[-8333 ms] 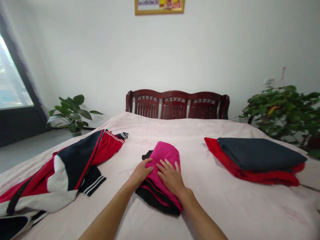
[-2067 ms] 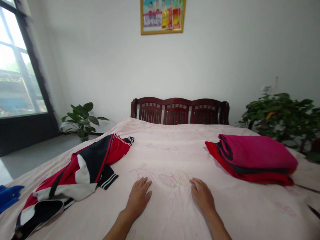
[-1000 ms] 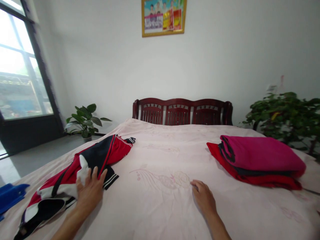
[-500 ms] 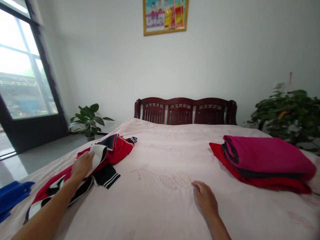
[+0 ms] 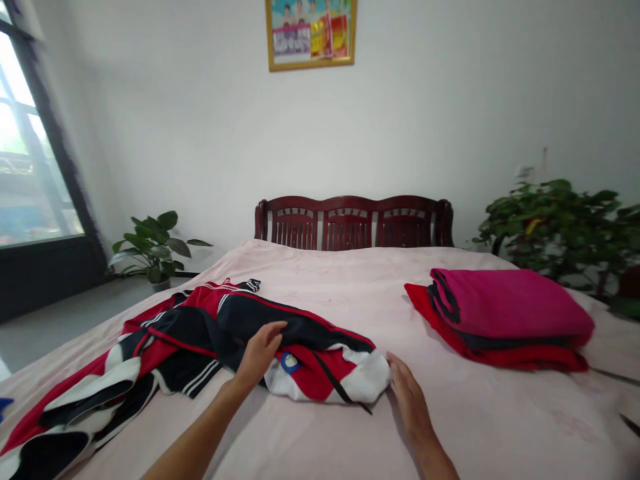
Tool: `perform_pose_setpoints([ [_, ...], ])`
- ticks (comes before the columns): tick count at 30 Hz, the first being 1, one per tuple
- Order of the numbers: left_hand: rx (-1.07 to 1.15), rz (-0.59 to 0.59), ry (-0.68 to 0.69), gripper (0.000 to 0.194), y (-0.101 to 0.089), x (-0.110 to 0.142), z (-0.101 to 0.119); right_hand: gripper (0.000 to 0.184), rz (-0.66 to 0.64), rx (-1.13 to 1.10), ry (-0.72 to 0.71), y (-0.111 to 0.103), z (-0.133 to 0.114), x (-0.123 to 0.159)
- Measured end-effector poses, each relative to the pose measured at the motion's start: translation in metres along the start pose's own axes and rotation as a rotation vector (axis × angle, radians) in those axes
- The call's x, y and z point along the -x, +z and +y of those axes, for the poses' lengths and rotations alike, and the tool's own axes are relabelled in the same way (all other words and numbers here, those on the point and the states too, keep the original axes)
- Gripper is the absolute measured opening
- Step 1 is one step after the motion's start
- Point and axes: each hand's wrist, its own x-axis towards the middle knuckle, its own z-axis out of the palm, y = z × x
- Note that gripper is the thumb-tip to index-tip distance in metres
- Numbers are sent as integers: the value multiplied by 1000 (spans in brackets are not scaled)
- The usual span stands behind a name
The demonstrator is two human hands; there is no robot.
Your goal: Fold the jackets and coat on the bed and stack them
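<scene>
A navy, red and white track jacket [image 5: 300,323] lies loosely bunched in front of me, with a round blue badge and a dark zip strip showing. My left hand [image 5: 263,353] rests on its navy part, fingers stretched and the thumb apart. At the jacket's white right end, my right hand [image 5: 410,393] has its fingers bent against the cloth; the thumb is mostly hidden. Left of the jacket, more red, navy and white clothes [image 5: 145,360] lie in a tangled heap that touches it.
Folded magenta and red cloths [image 5: 510,307] are stacked on the right of the pale pink sheet [image 5: 320,440]. A wooden headboard [image 5: 347,223] stands at the far end. Potted plants [image 5: 157,250] flank the bed. A blue cloth edge [image 5: 4,405] shows far left.
My left hand has moved right, bringing the jacket from the heap to the middle of the bed. My right hand now meets its white end. The view has turned slightly right.
</scene>
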Motion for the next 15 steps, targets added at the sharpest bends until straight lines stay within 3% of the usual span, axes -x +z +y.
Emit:
perform_pose_setpoints([
  [3, -329, 146, 31, 37, -21, 18, -45, 70, -85, 168, 71, 5, -4, 1],
  [7, -616, 134, 20, 48, -27, 40, -77, 79, -83, 451, -43, 15, -13, 5],
  [9, -700, 113, 20, 52, -22, 46, -80, 79, -85, 553, -71, 19, -19, 6],
  [15, -877, 164, -15, 50, -15, 51, -59, 56, -193, 636, 108, 23, -32, 7],
])
